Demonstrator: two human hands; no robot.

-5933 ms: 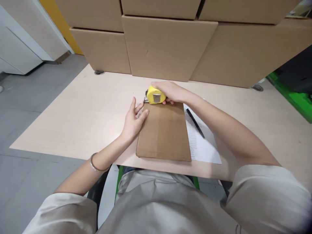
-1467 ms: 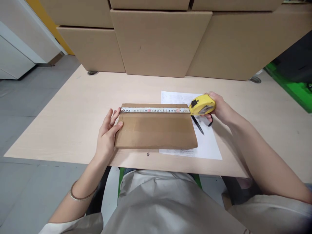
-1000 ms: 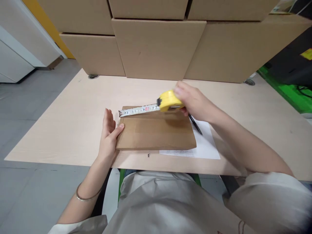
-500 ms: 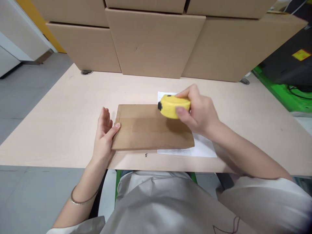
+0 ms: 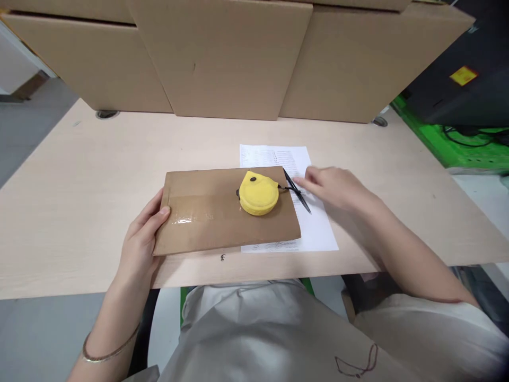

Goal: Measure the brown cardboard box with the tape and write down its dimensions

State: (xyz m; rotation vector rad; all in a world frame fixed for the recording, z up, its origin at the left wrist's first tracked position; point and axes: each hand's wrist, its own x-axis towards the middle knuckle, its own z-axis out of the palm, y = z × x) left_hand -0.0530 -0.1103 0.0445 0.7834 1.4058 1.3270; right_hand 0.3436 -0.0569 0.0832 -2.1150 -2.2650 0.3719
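Note:
My left hand [image 5: 141, 233] grips the left edge of a flat brown cardboard box [image 5: 202, 223], thumb on top and fingers underneath. A yellow tape measure [image 5: 258, 195] rests on the box's right half, its short black cord trailing right. Beside the box's right edge, a black pen [image 5: 300, 196] lies slantwise over a printed sheet of paper [image 5: 318, 228]. My right hand [image 5: 334, 185] has its index finger stretched to the pen, close to or touching it, while the other fingers curl. Nothing is seen held in it. The box covers part of the sheet.
Large cardboard boxes [image 5: 230, 63] stand stacked along the back of the pale wooden table [image 5: 99, 170]. To the right is a green crate [image 5: 437, 143] with black cables. The table's front edge runs just before my body.
My right hand has let go of the tape measure, leaving it on the box, and moved to the pen. The box, still in my left hand, appears tilted slightly. The view has shifted.

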